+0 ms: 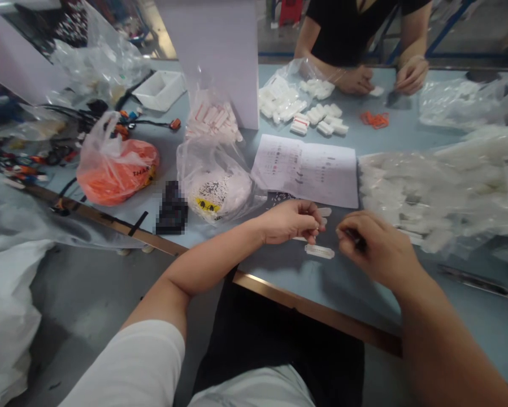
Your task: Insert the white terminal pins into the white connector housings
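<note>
My left hand point(292, 222) hovers over the blue table near its front edge, thumb and fingertips pinched together. Whatever they hold is too small to make out. To its right, my right hand point(374, 249) is curled with thumb and forefinger close together, and its grasp is partly hidden. Between and just below the two hands lies a flat, translucent white plastic piece point(319, 251) with rounded ends. Similar clear pieces point(324, 212) show behind my left fingers, partly covered by them.
Small white parts fill a clear bag point(220, 192); an orange-filled bag point(118, 169) sits farther left. A printed sheet point(307, 169) lies ahead. Bagged white parts point(444, 186) and a dark pen-like tool point(476, 281) are right. Across the table, a co-worker's hands point(411, 75) handle a small piece.
</note>
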`<action>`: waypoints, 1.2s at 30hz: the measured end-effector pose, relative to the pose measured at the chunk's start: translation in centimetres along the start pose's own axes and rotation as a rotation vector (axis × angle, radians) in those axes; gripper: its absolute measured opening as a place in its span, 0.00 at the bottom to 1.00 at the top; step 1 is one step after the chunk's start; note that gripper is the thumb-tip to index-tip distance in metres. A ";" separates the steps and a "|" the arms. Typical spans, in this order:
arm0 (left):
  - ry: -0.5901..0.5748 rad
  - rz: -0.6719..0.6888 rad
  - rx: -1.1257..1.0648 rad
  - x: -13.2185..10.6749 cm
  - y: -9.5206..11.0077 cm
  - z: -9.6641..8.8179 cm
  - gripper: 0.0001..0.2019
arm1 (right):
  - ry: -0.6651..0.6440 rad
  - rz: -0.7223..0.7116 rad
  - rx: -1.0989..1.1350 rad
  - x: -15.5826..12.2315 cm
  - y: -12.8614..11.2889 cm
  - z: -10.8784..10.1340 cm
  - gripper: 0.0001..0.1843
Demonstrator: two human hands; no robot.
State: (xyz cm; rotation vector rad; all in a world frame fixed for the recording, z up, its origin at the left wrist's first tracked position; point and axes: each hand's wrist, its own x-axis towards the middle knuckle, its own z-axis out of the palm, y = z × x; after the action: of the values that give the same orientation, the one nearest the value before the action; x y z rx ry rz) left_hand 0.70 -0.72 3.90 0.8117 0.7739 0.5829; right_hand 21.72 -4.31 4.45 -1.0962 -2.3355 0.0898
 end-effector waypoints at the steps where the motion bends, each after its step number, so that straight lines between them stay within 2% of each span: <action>1: 0.006 -0.004 -0.040 0.0 0.0 -0.1 0.09 | 0.009 0.009 -0.002 0.1 0.0 -0.3 0.06; 6: 0.005 -0.041 -0.104 0.0 0.3 0.0 0.08 | 0.030 0.067 0.079 0.2 0.1 -0.9 0.07; 9: -0.002 -0.044 -0.053 -0.2 0.4 0.2 0.03 | 0.018 0.114 0.186 0.0 0.2 -0.6 0.06; 13: -0.031 -0.027 0.055 -0.2 0.2 0.0 0.05 | 0.067 0.159 0.191 0.0 0.2 0.4 0.06; 16: -0.004 0.045 0.284 -0.4 0.4 0.0 0.07 | 0.081 0.131 0.045 -0.1 0.3 1.2 0.11; 19: 0.111 0.241 0.617 -1.8 1.7 0.9 0.07 | 0.079 0.037 -0.054 -0.6 1.0 1.9 0.13; 22: 0.259 0.360 0.768 -5.2 3.6 2.0 0.05 | 0.034 -0.021 -0.068 -1.2 2.0 2.0 0.15; 24: 0.454 0.446 0.949 -8.3 4.8 1.6 0.07 | 0.025 -0.016 -0.066 -1.5 2.5 1.7 0.17; 26: 0.817 0.574 1.134 -11.4 5.7 -0.3 0.07 | 0.007 -0.005 -0.048 -1.6 2.6 1.0 0.20; 28: 1.285 0.589 1.319 -14.3 6.3 -3.5 0.10 | -0.018 -0.009 -0.049 -1.6 2.4 0.3 0.22; 29: 1.480 0.509 1.397 -15.5 6.4 -5.4 0.11 | -0.025 -0.016 -0.060 -1.6 2.2 0.1 0.21; 30: 1.605 0.342 1.463 -16.6 6.3 -7.4 0.12 | -0.033 -0.023 -0.069 -1.6 2.0 -0.2 0.22; 31: 1.595 0.091 1.528 -17.5 6.1 -9.2 0.15 | -0.039 -0.030 -0.078 -1.6 1.8 -0.3 0.22; 32: 1.521 -0.135 1.599 -18.2 5.9 -10.7 0.17 | -0.044 -0.036 -0.084 -1.7 1.6 -0.3 0.23; 33: 1.421 -0.219 1.619 -18.7 5.5 -12.1 0.17 | -0.043 -0.040 -0.092 -1.7 1.5 -0.2 0.23; 36: 1.316 -0.329 1.631 -19.4 4.2 -14.3 0.20 | -0.012 -0.059 -0.120 -1.8 1.4 0.2 0.23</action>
State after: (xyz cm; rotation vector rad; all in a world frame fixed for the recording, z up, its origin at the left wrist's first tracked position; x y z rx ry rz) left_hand -22.70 -6.24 8.21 1.6868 2.6965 -0.0431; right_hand 23.46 -4.65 3.08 -1.0854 -2.4078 -0.0663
